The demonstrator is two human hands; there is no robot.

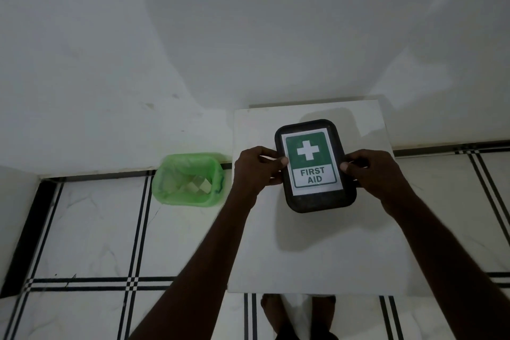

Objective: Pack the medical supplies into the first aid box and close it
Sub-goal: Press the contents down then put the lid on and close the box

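A black first aid box (pixel 314 203) with a green and white "FIRST AID" label on its lid lies on the white table (pixel 311 257). The lid is on the box. My left hand (pixel 255 170) grips the box's left side, thumb pressed on the lid's edge. On the opposite side my right hand (pixel 371 174) holds the box the same way, thumb on the lid. No loose medical supplies show on the table; the inside of the box is hidden.
A green bin (pixel 189 179) lined with a green bag stands on the tiled floor left of the table, with some pale scraps inside. A white wall rises just behind the table. My feet (pixel 276 312) show under the table's near edge.
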